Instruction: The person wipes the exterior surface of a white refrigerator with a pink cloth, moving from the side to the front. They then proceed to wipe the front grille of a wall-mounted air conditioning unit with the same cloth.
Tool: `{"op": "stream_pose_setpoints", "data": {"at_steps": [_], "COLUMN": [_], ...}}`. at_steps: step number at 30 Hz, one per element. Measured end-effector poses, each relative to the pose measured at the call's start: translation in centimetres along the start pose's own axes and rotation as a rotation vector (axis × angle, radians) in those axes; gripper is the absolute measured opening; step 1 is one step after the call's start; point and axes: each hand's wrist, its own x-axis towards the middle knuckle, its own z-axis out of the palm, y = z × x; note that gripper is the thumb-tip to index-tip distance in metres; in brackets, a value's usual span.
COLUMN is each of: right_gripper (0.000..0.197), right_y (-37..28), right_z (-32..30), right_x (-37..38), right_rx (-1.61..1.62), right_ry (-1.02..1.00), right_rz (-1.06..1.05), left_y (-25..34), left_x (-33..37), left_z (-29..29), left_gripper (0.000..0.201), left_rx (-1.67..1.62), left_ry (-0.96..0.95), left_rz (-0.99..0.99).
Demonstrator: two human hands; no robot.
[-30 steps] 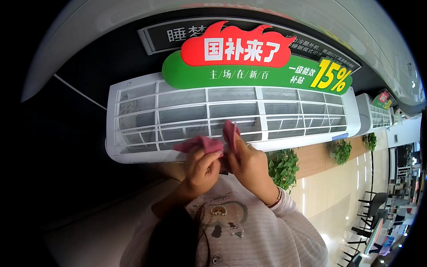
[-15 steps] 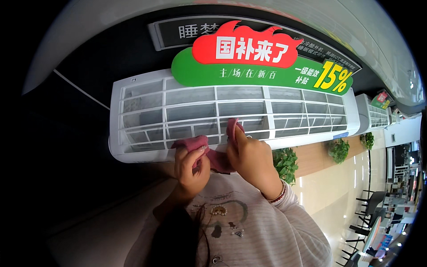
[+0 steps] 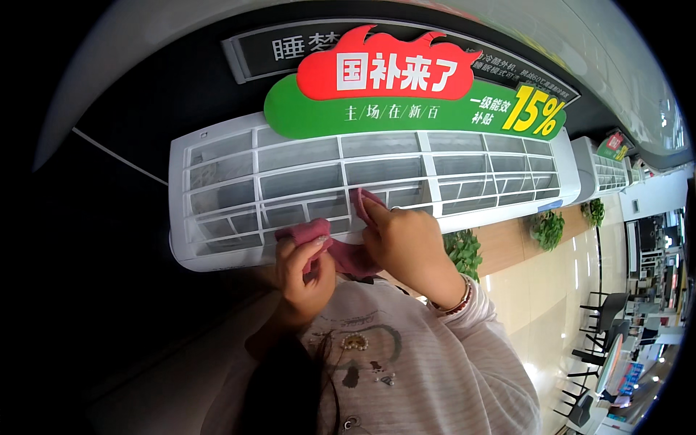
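Observation:
A white wall-mounted air conditioner (image 3: 377,224) stretches across the view, its slatted grille facing up and grey filter mesh showing behind the bars. Both hands grip a dusty-pink cloth (image 3: 351,259) at the unit's near edge. My left hand (image 3: 306,272) is closed round one bunched end, which rests against the lower edge of the grille. Farther right, my right hand (image 3: 406,243) pinches another part, with a fold of cloth poking up against the bars between finger and thumb. The middle of the cloth hangs between the two hands.
A red and green promotional sign (image 3: 399,109) stands along the unit's far edge. Another air conditioner (image 3: 605,174) hangs to the right. Green potted plants (image 3: 462,252) line a wooden ledge (image 3: 500,243) below. Dark chairs (image 3: 605,312) stand on the shiny floor (image 3: 540,297) at far right.
The view has shifted slightly, so the unit and sign sit a little farther left. My right hand with its cloth fold has moved slightly left along the grille; both hands keep hold.

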Motion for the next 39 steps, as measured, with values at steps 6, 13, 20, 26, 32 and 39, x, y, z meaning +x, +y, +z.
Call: {"op": "stream_pose_setpoints", "data": {"at_steps": [6,13,20,26,32,39], "right_gripper": [0.034,0.027,0.023,0.028,0.034,0.033], "right_y": [1.8,3.6,3.0,0.8,0.1,0.0], "right_z": [-1.5,-2.3,-1.1,-0.1,0.2,1.1], "right_x": [-0.3,-0.7,-0.5,0.3,0.6,0.3], "right_rx": [-0.150,-0.185,-0.174,-0.100,-0.049,-0.128], "right_ry": [0.002,0.029,0.045,0.029,0.011,0.101], "right_rz": [0.102,0.243,0.212,0.056,-0.068,-0.074], "left_y": [0.3,0.6,1.2,1.1,0.9,1.0], "left_x": [0.3,0.1,0.3,0.0,0.0,0.1], "left_z": [0.1,0.4,0.4,-0.2,-0.4,-0.3], "left_gripper": [0.037,0.038,0.038,0.038,0.039,0.040], "left_rx": [0.016,0.010,0.003,0.018,0.016,0.005], "left_ry": [-0.005,-0.028,-0.027,-0.021,-0.001,-0.016], "left_rz": [0.012,0.016,0.014,0.010,0.022,0.020]}}
